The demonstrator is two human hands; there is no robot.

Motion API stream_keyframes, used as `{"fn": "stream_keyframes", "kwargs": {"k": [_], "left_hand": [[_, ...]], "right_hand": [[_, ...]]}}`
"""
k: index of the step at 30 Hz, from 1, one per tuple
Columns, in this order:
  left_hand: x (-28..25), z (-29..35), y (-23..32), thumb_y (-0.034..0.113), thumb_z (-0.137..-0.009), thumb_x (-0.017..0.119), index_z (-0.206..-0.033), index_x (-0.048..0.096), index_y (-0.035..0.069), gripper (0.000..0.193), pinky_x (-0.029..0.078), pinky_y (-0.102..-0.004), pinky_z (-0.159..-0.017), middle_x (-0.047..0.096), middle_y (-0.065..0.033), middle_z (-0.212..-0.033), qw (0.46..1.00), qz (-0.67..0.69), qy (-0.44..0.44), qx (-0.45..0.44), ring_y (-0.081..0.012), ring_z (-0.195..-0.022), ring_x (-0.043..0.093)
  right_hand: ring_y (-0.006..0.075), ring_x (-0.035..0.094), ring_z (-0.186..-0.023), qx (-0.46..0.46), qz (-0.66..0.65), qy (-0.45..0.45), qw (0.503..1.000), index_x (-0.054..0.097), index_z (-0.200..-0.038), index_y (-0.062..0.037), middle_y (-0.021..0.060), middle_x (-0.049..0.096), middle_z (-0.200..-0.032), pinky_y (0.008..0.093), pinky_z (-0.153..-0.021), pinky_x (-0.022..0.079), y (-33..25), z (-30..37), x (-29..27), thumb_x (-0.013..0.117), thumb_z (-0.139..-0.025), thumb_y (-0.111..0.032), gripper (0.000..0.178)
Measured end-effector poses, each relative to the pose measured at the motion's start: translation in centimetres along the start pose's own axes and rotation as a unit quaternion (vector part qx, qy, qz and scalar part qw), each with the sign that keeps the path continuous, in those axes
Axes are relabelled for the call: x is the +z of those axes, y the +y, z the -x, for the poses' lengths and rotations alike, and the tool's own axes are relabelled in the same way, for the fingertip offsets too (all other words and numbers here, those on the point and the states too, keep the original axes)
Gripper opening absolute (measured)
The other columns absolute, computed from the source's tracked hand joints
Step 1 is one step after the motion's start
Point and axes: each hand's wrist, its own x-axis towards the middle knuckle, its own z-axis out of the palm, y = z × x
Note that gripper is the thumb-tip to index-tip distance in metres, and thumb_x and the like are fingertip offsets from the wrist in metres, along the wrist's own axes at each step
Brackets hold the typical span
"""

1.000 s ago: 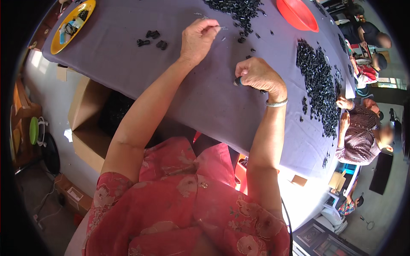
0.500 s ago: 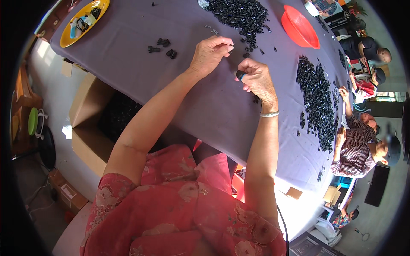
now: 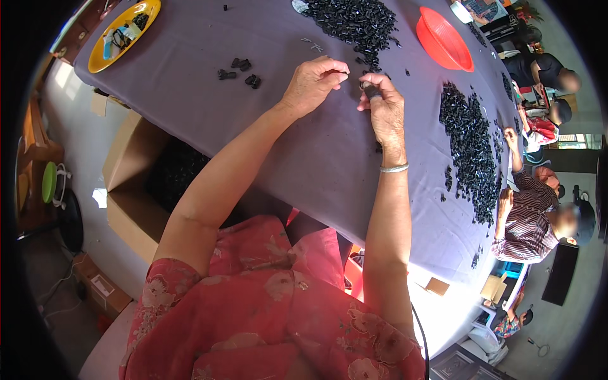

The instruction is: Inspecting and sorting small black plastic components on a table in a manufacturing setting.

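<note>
Over the grey-purple cloth, my left hand (image 3: 313,86) is closed in a pinch, thumb and forefinger together. Whatever sits between those fingertips is too small to make out. Just to its right, my right hand (image 3: 385,109) is closed with its fingers curled, a small black piece (image 3: 363,83) showing at the fingertips. A dark band wraps one of its fingers, and a pale bangle (image 3: 394,168) circles the wrist. Beyond both hands spreads a heap of small black plastic parts (image 3: 354,25). Several thin grey pins (image 3: 312,44) lie on the cloth near it.
Black part clusters (image 3: 240,64) lie left of my hands. A yellow plate (image 3: 101,62) with small items stands far left, a red basin (image 3: 443,41) far right. Another black heap (image 3: 468,152) lies right. An open carton (image 3: 130,158) stands below the table's left edge. Several people sit right.
My right hand has lifted away from me and turned, its fingertips now level with my left hand's. My left hand has barely moved.
</note>
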Motion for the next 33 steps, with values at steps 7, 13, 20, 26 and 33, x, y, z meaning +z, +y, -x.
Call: {"fn": "stream_keyframes", "kwargs": {"k": [7,13,20,26,33], "left_hand": [[0.3,0.3,0.7,0.006,-0.086,0.058,-0.1,0.066,0.003,0.016,0.051,-0.024,-0.066,0.058,-0.002,-0.084,0.998,-0.018,-0.049,-0.024,-0.0099,-0.071,0.058],[0.5,0.3,0.3,0.004,-0.086,0.058,-0.104,0.064,0.002,0.019,0.052,-0.0241,-0.068,0.063,-0.0031,-0.092,0.997,0.047,-0.056,-0.01,-0.0083,-0.075,0.059],[0.7,0.5,0.1,0.002,-0.086,0.057,-0.108,0.063,0.002,0.022,0.053,-0.0246,-0.069,0.064,-0.0039,-0.092,0.998,0.05,-0.047,-0.01,-0.0083,-0.077,0.059],[0.8,0.3,-0.3,0.003,-0.088,0.058,-0.111,0.061,0.001,0.023,0.053,-0.0258,-0.072,0.062,-0.0039,-0.106,0.996,0.026,-0.079,-0.04,-0.0091,-0.086,0.059],[0.5,0.5,0.0,0.003,-0.089,0.057,-0.112,0.06,0.002,0.024,0.052,-0.0242,-0.07,0.062,-0.0026,-0.102,0.996,0.02,-0.081,-0.034,-0.0085,-0.081,0.058]], "right_hand": [[0.0061,0.052,-0.066,-0.073,0.044,0.044,0.995,0.061,-0.099,-0.0019,0.0011,0.06,-0.085,0.0202,-0.059,0.047,0.5,-0.1,0.2,0.054,-0.088,0.002,0.013],[0.0042,0.053,-0.07,-0.117,0.072,0.041,0.99,0.061,-0.096,-0.0033,-0.0022,0.061,-0.084,0.0195,-0.06,0.046,1.2,-0.3,0.1,0.06,-0.086,0.001,0.01],[0.0035,0.052,-0.071,-0.111,0.059,0.03,0.992,0.063,-0.093,-0.0022,-0.0032,0.06,-0.083,0.0186,-0.062,0.044,0.8,0.0,0.3,0.061,-0.085,0.004,0.01],[0.0042,0.055,-0.073,-0.102,0.042,0.035,0.993,0.066,-0.093,-0.0012,-0.0016,0.064,-0.081,0.0198,-0.068,0.047,0.7,0.1,0.0,0.059,-0.082,0.007,0.015],[0.0045,0.056,-0.072,-0.105,0.047,0.027,0.993,0.066,-0.091,-0.0012,-0.0015,0.064,-0.081,0.0199,-0.068,0.047,0.5,0.1,0.0,0.058,-0.081,0.009,0.017]]}}
